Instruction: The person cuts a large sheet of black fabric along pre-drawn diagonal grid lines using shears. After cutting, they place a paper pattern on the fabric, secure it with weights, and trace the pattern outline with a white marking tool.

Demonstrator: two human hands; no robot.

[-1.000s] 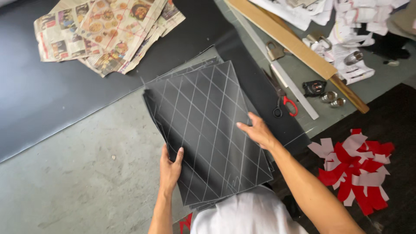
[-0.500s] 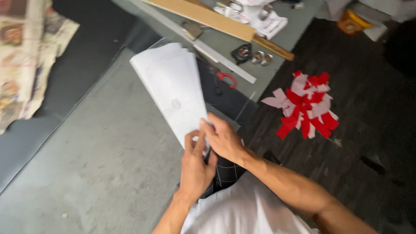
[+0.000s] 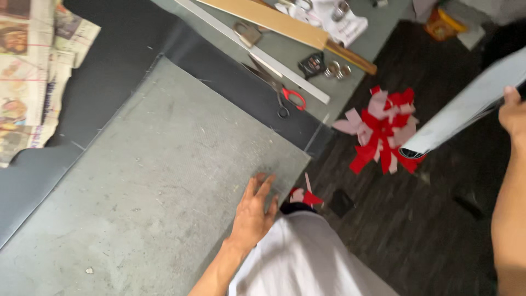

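Note:
My right hand [image 3: 514, 114] is out at the far right, gripping a stack of sheets [image 3: 467, 104] whose pale grey underside shows; the stack hangs over the dark floor, away from the table. My left hand [image 3: 253, 212] lies flat with fingers spread on the near corner of the grey table top [image 3: 164, 164], holding nothing. The spot on the table where the sheets lay is bare grey surface.
Red-handled scissors [image 3: 276, 87], a long metal ruler [image 3: 257, 52], a wooden straightedge [image 3: 290, 27] and small metal parts [image 3: 334, 68] lie at the table's far edge. Newspapers [image 3: 33, 71] sit at the left. Red and pink scraps [image 3: 383, 129] litter the floor.
The sheets were flipped, gathered in both hands, then swung off the table to the right in my right hand. My left hand let go and settled on the table corner.

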